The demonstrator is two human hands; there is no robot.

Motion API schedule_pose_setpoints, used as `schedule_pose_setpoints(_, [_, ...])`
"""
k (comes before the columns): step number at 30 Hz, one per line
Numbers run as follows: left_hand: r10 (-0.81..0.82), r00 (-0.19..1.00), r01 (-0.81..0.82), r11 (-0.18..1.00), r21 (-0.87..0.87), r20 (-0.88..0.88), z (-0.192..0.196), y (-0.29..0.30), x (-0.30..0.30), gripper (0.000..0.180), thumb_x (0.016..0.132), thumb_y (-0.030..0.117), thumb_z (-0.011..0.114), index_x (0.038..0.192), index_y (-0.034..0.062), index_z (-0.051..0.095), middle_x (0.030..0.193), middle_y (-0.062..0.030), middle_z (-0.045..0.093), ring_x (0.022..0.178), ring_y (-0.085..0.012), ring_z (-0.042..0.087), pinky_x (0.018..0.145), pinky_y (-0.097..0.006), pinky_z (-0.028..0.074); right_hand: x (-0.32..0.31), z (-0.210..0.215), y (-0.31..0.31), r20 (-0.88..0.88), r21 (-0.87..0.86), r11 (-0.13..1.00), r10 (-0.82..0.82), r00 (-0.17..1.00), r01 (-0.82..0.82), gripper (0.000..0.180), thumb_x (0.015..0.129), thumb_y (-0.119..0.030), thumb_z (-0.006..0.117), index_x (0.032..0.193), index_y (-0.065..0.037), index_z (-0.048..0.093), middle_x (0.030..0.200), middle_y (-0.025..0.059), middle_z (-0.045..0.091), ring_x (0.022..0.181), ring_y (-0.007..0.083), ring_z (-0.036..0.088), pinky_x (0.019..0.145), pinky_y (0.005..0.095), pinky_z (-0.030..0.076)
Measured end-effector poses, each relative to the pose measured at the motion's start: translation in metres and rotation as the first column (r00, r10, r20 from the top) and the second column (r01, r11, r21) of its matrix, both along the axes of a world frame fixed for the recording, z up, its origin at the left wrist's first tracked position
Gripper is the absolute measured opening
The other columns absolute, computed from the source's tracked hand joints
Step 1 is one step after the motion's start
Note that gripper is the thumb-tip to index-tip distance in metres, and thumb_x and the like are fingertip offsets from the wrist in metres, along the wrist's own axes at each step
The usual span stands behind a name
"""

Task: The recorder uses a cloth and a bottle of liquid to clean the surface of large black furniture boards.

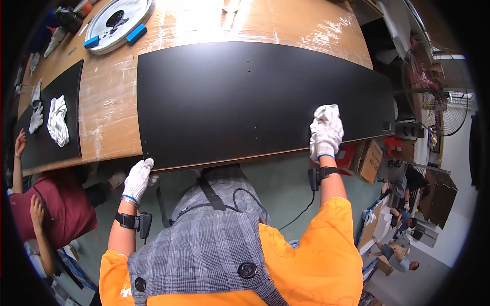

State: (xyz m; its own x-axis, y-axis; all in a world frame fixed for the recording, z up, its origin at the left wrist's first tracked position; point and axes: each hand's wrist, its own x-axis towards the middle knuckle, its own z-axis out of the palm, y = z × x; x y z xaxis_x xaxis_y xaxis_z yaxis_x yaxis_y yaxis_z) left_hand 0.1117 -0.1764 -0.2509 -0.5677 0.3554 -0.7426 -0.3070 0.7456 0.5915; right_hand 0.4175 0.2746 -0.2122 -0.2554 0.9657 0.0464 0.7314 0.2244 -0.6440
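Observation:
A long black panel (204, 97) with a few small drilled holes lies flat on the plastic-wrapped table, its near edge toward me. My left hand (137, 179), in a white knit glove, has its fingers closed at the panel's near left corner. Toward the right end, my right hand (326, 138), gloved too, presses a bunched white cloth (326, 113) onto the panel's surface. The glove and the cloth are both white, so some fingers are hard to separate from it.
Left of the panel, a second black panel (71, 107) bears a crumpled white cloth (57, 122) and a white glove (36, 120). A person in a maroon top (64, 206) stands there. A stained round lid (122, 23), a wire fan (439, 89) and a cardboard box (368, 160) surround the table.

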Motion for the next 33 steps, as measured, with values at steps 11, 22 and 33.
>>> schedule_pose_setpoints(11, [-0.532,0.808,0.332,0.767,-0.549,-0.253,0.041,0.016,-0.014,0.049,0.094,0.052,0.042,0.089,0.0071,0.062,0.091,-0.018,0.065,0.09,-0.0381,0.061,0.076,-0.045,0.046,-0.25,-0.021,-0.178,0.203,0.107,-0.022,0.979,0.0,-0.994,0.058,0.082,-0.043,0.057,0.134,-0.018,0.051,0.143,0.0145,0.043,0.134,0.0359,0.037,0.113,0.0506,0.026])
schedule_pose_setpoints(22, [0.07,0.915,0.059,0.951,0.305,-0.397,0.112,0.193,-0.047,0.052,0.084,0.013,0.071,0.131,0.0018,0.05,0.111,-0.0127,0.064,0.101,-0.0184,0.061,0.089,-0.031,0.05,-0.124,-0.001,0.151,0.494,0.274,0.788,0.377,0.784,-0.552,0.055,0.091,-0.037,0.05,0.14,-0.013,0.041,0.135,0.0111,0.047,0.124,0.0314,0.046,0.103,0.0395,0.038])
schedule_pose_setpoints(33, [0.231,0.69,0.254,0.81,0.528,-0.686,0.029,0.455,-0.205,0.09,0.072,0.028,0.085,0.141,0.0017,0.033,0.137,-0.0194,0.047,0.127,-0.0267,0.045,0.104,-0.035,0.039,0.102,-0.028,0.281,0.388,0.265,0.957,-0.221,0.895,0.122,0.051,0.096,-0.045,0.042,0.136,-0.014,0.048,0.13,0.0143,0.054,0.121,0.0313,0.05,0.102,0.0394,0.039])
